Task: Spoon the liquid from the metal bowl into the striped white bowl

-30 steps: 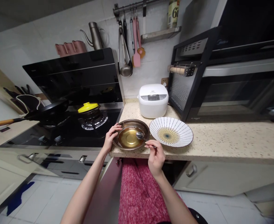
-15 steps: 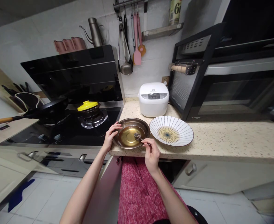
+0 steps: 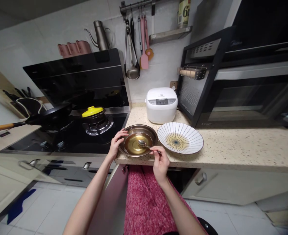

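A round metal bowl holding a clear yellowish liquid stands near the counter's front edge. My left hand grips its left side, fingers over the rim. Between the thumb and fingers of my right hand is the handle of a metal spoon. The spoon's head is inside the bowl, at the liquid; how deep it sits I cannot tell. Just right of the bowl lies a wide white plate with dark radiating lines and a yellowish centre.
Behind the bowl and plate stands a white rice cooker. To the left, a yellow-lidded pot and a dark wok sit on the gas stove. A black oven is at right. An open cabinet door hangs below.
The spoon's head has shifted slightly left within the bowl and turned. My right hand has moved a little with it, while my left hand stays on the rim.
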